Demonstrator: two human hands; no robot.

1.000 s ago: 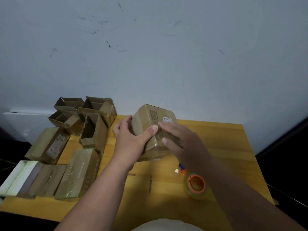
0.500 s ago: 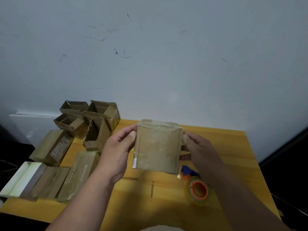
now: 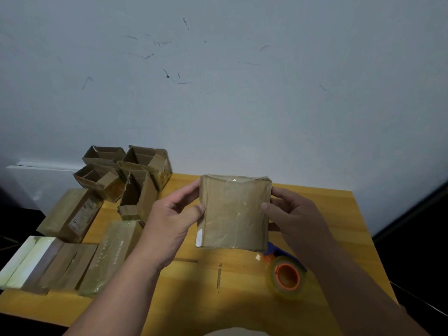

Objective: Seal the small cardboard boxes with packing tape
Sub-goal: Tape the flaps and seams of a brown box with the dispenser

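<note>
Now we hold the small cardboard box (image 3: 234, 213) up between both hands, lifted clear of the tabletop (image 3: 334, 214), with a broad taped face turned toward us. A second ago it was tilted corner-up with our fingers working its top; since then we have rotated it flat-on. Our left hand (image 3: 173, 220) grips the left edge, thumb on the front; our right hand (image 3: 288, 214) grips the right edge the same way. Glossy film shows across the face, so we judge this box is sealed and we are checking it.

Just below the box lies the packing tape roll (image 3: 287, 277), orange-cored, on the yellow wooden tabletop. To the left sit open boxes (image 3: 126, 175) at the back and closed boxes (image 3: 72, 241) nearer us. Behind is a pale, scuffed wall (image 3: 218, 93).
</note>
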